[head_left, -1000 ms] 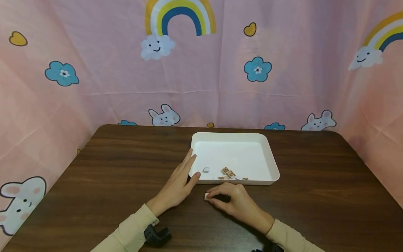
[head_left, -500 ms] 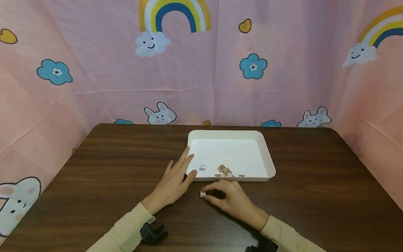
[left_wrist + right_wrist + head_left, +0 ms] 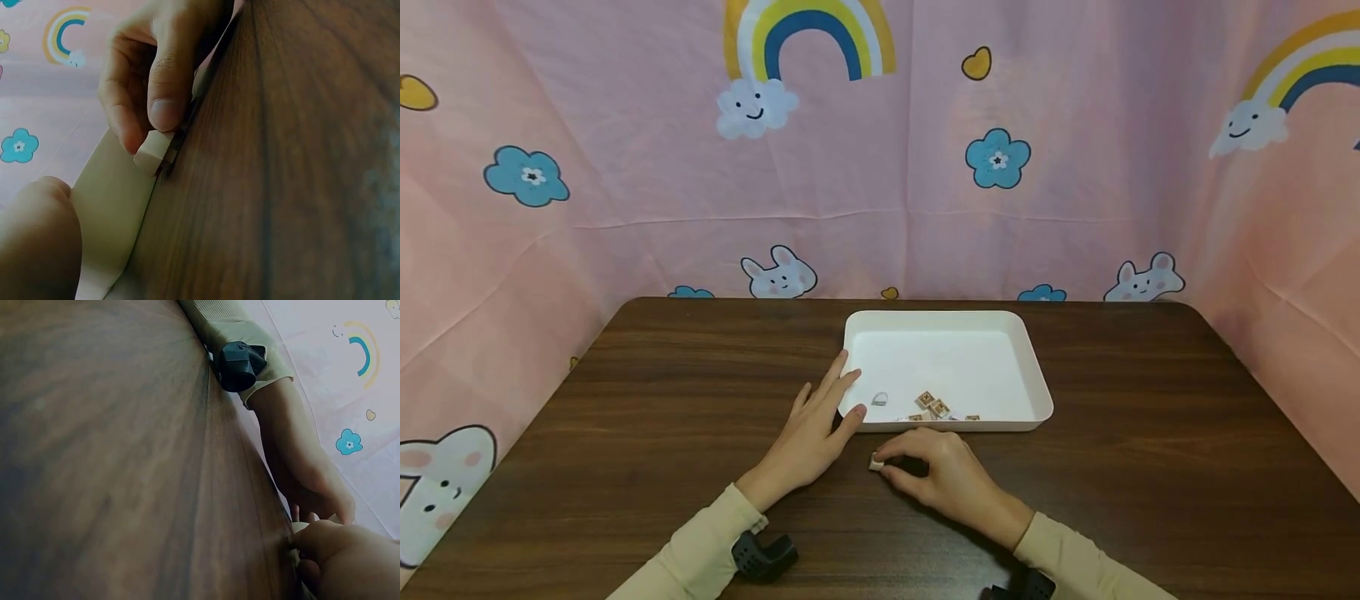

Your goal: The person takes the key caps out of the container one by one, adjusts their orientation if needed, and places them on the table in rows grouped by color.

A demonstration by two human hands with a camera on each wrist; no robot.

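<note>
My right hand (image 3: 951, 471) pinches a small cream-white block (image 3: 876, 463) between thumb and fingertips, low over the table in front of the tray. Up close in the left wrist view, the block (image 3: 153, 152) has a pale faceted top; its underside is in shadow. Whether it touches the table I cannot tell. My left hand (image 3: 805, 442), fingers spread and mostly straight, rests against the left side of the white tray (image 3: 955, 358). In the right wrist view, my right hand (image 3: 350, 562) largely hides the block.
Inside the tray lie several small tan square pieces (image 3: 939, 407) with dark centres, near its front wall. A small clear or greyish piece (image 3: 879, 399) lies to their left. The dark wooden table (image 3: 1150, 433) reaches a patterned pink curtain (image 3: 880, 183).
The whole head view has shifted slightly. My right hand and the pinched block have moved a little left relative to the tray. My left hand stays at the tray's side.
</note>
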